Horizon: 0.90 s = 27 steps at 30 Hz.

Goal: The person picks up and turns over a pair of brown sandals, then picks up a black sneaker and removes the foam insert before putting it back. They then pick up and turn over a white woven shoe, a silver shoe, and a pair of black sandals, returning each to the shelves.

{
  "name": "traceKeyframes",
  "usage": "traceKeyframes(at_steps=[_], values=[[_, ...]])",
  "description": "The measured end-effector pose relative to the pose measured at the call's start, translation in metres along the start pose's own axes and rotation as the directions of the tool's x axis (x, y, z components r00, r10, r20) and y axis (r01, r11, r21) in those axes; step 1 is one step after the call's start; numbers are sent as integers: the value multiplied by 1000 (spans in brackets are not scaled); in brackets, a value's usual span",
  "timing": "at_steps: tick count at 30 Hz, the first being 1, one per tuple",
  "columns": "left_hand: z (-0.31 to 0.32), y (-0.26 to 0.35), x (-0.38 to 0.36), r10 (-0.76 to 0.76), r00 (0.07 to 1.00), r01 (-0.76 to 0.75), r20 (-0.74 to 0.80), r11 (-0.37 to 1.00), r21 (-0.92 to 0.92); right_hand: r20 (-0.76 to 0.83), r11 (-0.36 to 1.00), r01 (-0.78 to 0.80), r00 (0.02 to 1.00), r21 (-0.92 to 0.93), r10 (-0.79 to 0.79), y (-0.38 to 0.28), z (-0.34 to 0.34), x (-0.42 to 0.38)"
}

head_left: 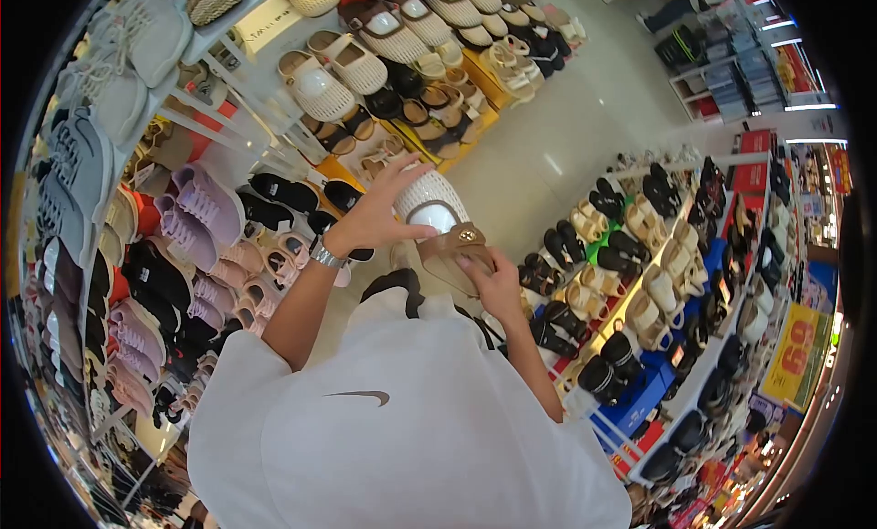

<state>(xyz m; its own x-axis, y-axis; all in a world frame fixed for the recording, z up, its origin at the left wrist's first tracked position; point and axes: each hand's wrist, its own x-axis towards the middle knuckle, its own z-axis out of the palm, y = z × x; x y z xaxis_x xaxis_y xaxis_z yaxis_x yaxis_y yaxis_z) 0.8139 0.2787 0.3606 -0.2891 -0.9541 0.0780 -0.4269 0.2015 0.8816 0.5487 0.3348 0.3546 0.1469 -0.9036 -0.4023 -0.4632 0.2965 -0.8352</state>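
Note:
A woven white slip-on shoe [426, 191] with a brown strap and a gold-coloured metal ornament is held out in front of my chest. A shiny white insert shows in its opening. Around the toe end, the thumb and stretched fingers of my left hand [376, 207] form a wide grip, thumb against the shoe's side. At the brown heel end, my right hand [493, 284] has its fingers closed on the edge. A metal watch [326, 254] circles my left wrist.
Similar woven shoes [315, 89] line a rack ahead to the left. Lilac sneakers [208, 205] and black shoes fill shelves at left. A long rack of sandals [644, 314] runs along the right. Pale tiled floor [548, 132] lies between the racks. A person [681, 6] is far off.

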Motion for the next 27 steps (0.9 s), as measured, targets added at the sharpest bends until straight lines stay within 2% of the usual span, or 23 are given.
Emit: traceKeyframes(at_steps=[2,4,7,10,11,12,13,16,17,19,20,22,24,25,27], values=[[-4,-7,8,-13,1000,13,-23,1000,-10,16,999,-17,1000,41,17,-7,1,9],[-6,-7,12,-42,996,48,-80,997,67,32,994,-71,997,81,69,-9,4,22],[-8,5,10,-108,979,141,-174,971,191,-25,997,65,998,-36,-66,15,16,53],[-13,-32,1,-84,956,136,-280,976,171,261,984,-166,955,67,144,-22,-11,80],[-23,-34,-4,-290,938,285,-188,957,-56,256,988,-123,962,90,96,-25,-21,94],[-36,-36,-8,-461,886,432,-54,862,-265,250,990,-79,967,113,48,-29,-31,109],[-44,-38,-11,-581,806,566,114,699,-438,242,990,-36,970,138,2,-33,-40,126],[-33,-49,-26,-494,827,547,268,599,-585,374,965,-106,928,239,9,-68,-62,182],[-31,-44,-26,-459,834,536,306,546,-644,427,960,-90,904,265,-33,-79,-60,200],[-18,-44,-28,-477,849,479,228,512,-713,527,948,-57,841,314,-124,-104,-52,235],[-11,-46,-28,-488,854,443,182,497,-746,579,908,-137,805,396,-131,-117,-48,252],[-3,-47,-22,-509,861,271,21,421,-866,676,791,-320,720,522,-155,-141,-35,282],[-1,-43,-10,-513,843,59,-159,383,-922,679,783,-274,693,559,-242,-169,-20,307],[-1,-39,2,-578,770,22,-270,448,-894,678,776,-252,677,578,-285,-181,-11,320],[-10,-41,27,-653,645,-64,-397,471,-880,704,828,-224,661,514,-258,-191,6,351]])
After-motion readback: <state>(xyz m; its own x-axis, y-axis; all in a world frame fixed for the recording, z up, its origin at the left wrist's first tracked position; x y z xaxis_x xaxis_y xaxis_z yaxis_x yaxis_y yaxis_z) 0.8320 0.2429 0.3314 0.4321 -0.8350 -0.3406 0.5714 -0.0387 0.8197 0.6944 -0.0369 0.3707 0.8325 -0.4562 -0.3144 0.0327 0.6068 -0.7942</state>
